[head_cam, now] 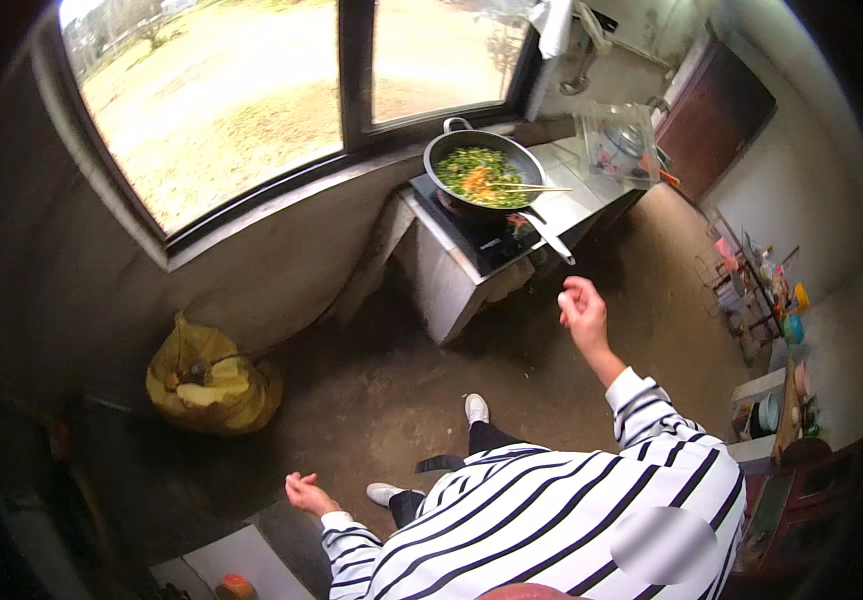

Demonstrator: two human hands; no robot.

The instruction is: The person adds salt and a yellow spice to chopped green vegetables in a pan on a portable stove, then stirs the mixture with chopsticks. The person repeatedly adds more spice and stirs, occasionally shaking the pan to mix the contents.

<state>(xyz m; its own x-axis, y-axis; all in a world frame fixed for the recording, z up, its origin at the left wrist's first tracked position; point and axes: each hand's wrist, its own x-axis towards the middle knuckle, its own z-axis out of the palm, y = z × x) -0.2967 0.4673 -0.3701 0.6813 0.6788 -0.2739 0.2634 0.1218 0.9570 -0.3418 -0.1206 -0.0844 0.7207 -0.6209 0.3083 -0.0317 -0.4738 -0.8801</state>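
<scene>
My right hand (584,311) is loosely curled with a gap between thumb and forefinger. It holds nothing visible and is just below the handle of a deep frying pan (538,166), apart from it. The pan sits on a black cooktop (488,251). Chopped green food with an orange heap (476,180) lies in it, and a pair of chopsticks (544,188) rests across its rim. My left hand (308,495) is low at the left, over the floor near a pale surface, its fingers partly bent and apart, with nothing visible in it.
The tiled counter (578,176) bears a clear plastic container (617,142) below a hanging ladle (575,84). A yellow sack (251,397) stands on the floor at left. At right are a cluttered rack (750,292) and a shelf with bowls (765,412). A pale tabletop (251,559) is at lower left.
</scene>
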